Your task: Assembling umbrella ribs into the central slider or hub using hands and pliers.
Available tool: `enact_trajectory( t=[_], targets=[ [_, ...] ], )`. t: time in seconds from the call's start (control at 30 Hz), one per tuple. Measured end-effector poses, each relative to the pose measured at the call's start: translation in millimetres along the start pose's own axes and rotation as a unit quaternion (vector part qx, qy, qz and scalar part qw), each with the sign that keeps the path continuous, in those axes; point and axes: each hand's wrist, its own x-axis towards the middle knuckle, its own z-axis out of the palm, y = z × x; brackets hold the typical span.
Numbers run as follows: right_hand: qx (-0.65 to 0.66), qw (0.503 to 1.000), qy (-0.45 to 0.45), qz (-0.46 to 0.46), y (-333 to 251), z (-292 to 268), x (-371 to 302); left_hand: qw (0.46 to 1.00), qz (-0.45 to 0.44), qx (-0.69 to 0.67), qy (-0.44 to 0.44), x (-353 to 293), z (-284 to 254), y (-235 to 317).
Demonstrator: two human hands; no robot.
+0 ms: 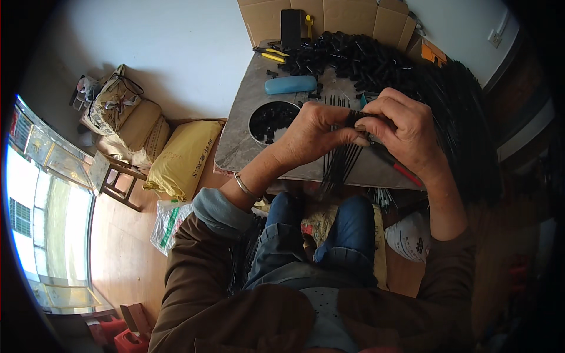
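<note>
In the head view, left hand (321, 132) and right hand (406, 126) meet right of upper centre, fingers pinching a bunch of thin black strips (342, 165) trailing below. The left forearm crowds a round pale-rimmed bowl (251, 125); above sits an oblong blue case (290, 85), a jumbled black plastic heap (359, 59) fills upper right, and a red tool handle (406, 174) pokes out beneath the right hand.

1. The far side is closed by a white wall (182, 53).
2. A power socket (495, 39) is fitted at the upper right.
3. The floor (120, 241) is surfaced in warm wood tones.
4. Bright daylight is admitted through a window (62, 215) at the left; the right edge is sunk in shadow.
5. A grey-topped table (235, 144) is placed near the wall.
6. A wooden stool (106, 169) is seen between window and table.
</note>
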Motion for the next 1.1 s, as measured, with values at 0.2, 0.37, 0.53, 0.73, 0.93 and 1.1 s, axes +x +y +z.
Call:
enact_trajectory(
  t=[0.2, 0.37, 0.53, 0.73, 0.93, 1.1],
  targets=[
    [0.006, 1.000, -0.002, -0.008, -1, -1, 2, 1.000, 0.015, -0.006, -0.011, -2, 0, -5],
    [-0.020, 0.998, -0.038, -0.047, 1, -5, 8, 0.998, 0.057, -0.012, -0.020, 2, 0, -9],
    [-0.022, 0.996, 0.020, -0.079, -7, 8, 12, 0.996, 0.066, -0.051, -0.025, 1, 10, -9],
    [-0.111, 0.983, 0.022, -0.147, -3, 26, 13, 0.986, -0.046, -0.145, -0.067, -32, 60, -53],
    [-0.120, 0.986, 0.042, -0.108, 1, 32, 23, 0.945, 0.114, 0.286, -0.108, -51, 72, -85],
    [-0.071, 0.994, -0.085, 0.024, -1, 16, 31, 0.955, 0.113, 0.252, -0.109, -52, 74, -105]
  ],
)
